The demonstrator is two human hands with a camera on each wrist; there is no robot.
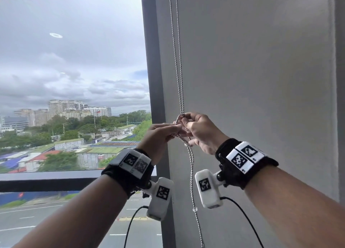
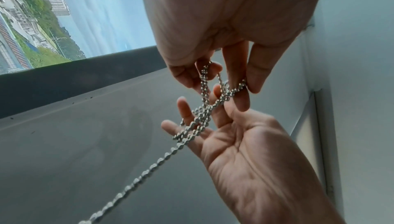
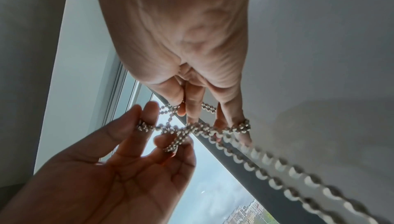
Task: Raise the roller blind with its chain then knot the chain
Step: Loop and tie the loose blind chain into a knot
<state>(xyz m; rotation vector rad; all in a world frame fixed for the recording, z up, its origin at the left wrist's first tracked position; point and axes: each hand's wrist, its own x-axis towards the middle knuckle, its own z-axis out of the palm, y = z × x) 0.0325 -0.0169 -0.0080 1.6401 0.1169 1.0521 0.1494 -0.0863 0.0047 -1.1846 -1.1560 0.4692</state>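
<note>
A metal bead chain (image 1: 179, 70) hangs in two strands down the grey wall beside the window. At chest height the strands cross in a loose tangle (image 1: 178, 122) between both hands. My left hand (image 1: 176, 129) pinches a loop of chain (image 2: 241, 84) between thumb and finger. My right hand (image 1: 186, 120) curls its index finger and thumb over the top of the tangle, and chain (image 3: 243, 126) loops round its fingers. Below the hands the chain (image 1: 192, 173) hangs slack. The window glass is uncovered; the blind itself is out of view.
A dark vertical window frame (image 1: 153, 80) stands just left of the chain, and a horizontal frame rail (image 1: 46, 180) runs below the glass. The plain grey wall (image 1: 261, 80) fills the right. A clear connector (image 1: 194, 209) sits low on the chain.
</note>
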